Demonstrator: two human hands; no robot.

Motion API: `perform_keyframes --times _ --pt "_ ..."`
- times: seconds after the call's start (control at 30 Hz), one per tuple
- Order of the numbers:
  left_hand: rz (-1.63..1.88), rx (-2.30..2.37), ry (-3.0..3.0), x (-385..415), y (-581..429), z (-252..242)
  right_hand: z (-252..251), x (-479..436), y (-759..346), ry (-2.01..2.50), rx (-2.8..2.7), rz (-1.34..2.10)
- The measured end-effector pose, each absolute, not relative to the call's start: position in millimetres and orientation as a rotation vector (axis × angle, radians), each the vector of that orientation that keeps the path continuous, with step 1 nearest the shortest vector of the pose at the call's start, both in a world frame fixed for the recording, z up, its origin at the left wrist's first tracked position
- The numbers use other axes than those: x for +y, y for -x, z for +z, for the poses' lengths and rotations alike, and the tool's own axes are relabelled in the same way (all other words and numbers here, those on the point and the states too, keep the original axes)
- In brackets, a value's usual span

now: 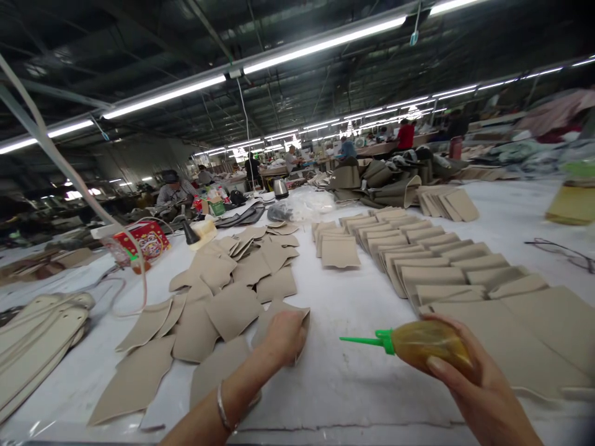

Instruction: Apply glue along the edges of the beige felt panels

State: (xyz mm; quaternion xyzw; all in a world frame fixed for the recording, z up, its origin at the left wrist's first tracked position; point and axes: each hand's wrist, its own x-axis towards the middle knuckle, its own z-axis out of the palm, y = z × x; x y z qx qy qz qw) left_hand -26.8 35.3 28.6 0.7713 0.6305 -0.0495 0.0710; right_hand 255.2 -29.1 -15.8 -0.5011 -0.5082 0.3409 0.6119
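Note:
My right hand (pixel 469 378) is wrapped round a yellow glue bottle (pixel 427 344) whose green nozzle (pixel 365 340) points left over the white table (pixel 344 297). My left hand (pixel 281 337), with a bracelet on the wrist, is closed on a beige cut leather piece (pixel 279 310) lying at the near edge of a spread of similar pieces (pixel 223 291). To the right, rows of overlapped rectangular beige pieces (pixel 432 254) run toward me.
Long beige strips (pixel 37 341) lie at the far left. A red box (pixel 146 241), a bottle and clear tubing sit beyond the spread. Folded olive material (pixel 385 179) is piled at the back. Other people work at distant tables.

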Motion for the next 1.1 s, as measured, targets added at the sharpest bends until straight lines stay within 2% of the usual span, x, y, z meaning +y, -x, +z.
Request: perform_keyframes --times 0.2,0.4,0.53,1.1 --pt "0.072 1.612 -2.295 15 24 28 0 -26 -243 1.181 -1.466 0.603" --pt "0.206 1.526 -2.243 16 28 20 1 -16 -225 1.182 -1.681 0.482" --pt "0.234 1.465 -2.235 21 32 20 0 -4 -216 1.185 -1.795 0.355" --pt "0.216 1.481 -2.236 23 32 16 4 6 -205 1.105 -2.014 0.248"
